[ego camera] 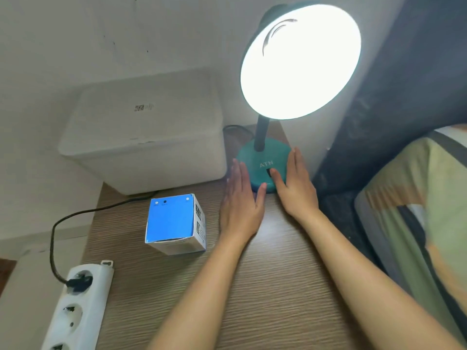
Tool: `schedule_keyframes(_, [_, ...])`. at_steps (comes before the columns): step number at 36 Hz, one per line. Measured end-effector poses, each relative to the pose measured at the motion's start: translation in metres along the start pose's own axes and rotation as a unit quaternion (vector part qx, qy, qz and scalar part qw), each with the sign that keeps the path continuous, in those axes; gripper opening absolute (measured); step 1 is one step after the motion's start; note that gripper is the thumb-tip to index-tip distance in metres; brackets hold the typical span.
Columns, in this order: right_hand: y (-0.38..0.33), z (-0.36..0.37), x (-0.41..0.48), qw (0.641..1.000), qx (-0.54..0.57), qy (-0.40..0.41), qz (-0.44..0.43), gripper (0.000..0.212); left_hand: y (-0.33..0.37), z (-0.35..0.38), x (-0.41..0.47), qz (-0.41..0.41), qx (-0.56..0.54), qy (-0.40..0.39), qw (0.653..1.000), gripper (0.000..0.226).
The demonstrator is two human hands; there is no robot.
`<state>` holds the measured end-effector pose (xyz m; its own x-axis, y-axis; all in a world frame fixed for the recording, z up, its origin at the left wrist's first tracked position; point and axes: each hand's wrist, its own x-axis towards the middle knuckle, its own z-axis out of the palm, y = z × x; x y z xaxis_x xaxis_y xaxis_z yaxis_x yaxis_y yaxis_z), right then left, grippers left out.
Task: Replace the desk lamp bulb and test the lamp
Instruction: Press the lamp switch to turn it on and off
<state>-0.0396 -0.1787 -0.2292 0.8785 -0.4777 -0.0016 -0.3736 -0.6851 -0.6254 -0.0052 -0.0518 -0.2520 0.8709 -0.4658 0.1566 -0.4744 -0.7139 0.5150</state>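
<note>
Lamp base (pixel 262 160) between flat open hands | left hand (pixel 241 208) beside | right hand (pixel 295 185) thumb on switch (pixel 268 172)

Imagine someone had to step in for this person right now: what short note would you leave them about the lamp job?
Left hand: open and flat, on the desk against the left edge of the lamp base, holding nothing.
Right hand: open, resting on the base's right side, thumb at the dark switch.
Lamp shade: glowing brightly, so the bulb inside works.
Plug: seated in the white power strip.
Blue and white bulb box: on the wooden desk, left of the hands.
Done: bulb fitted, lamp lights.
Left: probably only switching off and tidying the box.
</note>
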Motion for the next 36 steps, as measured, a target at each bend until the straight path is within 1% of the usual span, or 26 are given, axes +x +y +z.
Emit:
schedule_keyframes(4, [0.000, 0.000, -0.001, 1.000, -0.003, 0.001, 0.003, 0.070, 0.000, 0.000, 0.000, -0.001, -0.006, 0.000, 1.000, 0.078])
schedule_keyframes(10, [-0.002, 0.001, -0.003, 1.000, -0.005, 0.016, 0.005, 0.069, 0.003, -0.002, 0.000, -0.002, -0.013, -0.002, 1.000, 0.070])
schedule_keyframes(17, [-0.006, 0.000, -0.004, 0.999, 0.004, 0.032, 0.011, 0.068, 0.003, -0.003, -0.001, -0.004, -0.016, 0.000, 1.000, 0.069])
schedule_keyframes(24, [-0.008, 0.001, 0.001, 0.996, 0.057, 0.061, 0.038, 0.066, 0.003, -0.002, -0.001, -0.004, -0.017, 0.003, 1.000, 0.069])
schedule_keyframes(27, [-0.010, 0.003, 0.004, 0.993, 0.080, 0.078, 0.047, 0.065, 0.003, -0.001, -0.001, -0.005, -0.009, 0.008, 1.000, 0.075])
schedule_keyframes(29, [-0.013, 0.004, 0.005, 0.992, 0.084, 0.082, 0.056, 0.067, 0.004, -0.001, -0.002, -0.006, -0.006, 0.008, 1.000, 0.075])
schedule_keyframes(32, [-0.014, 0.005, 0.004, 0.991, 0.080, 0.092, 0.055, 0.066, 0.004, -0.002, -0.002, -0.012, -0.008, 0.006, 1.000, 0.069])
schedule_keyframes(36, [-0.014, 0.009, 0.002, 0.991, 0.056, 0.105, 0.053, 0.062, 0.005, -0.003, -0.002, -0.014, -0.020, 0.004, 1.000, 0.069])
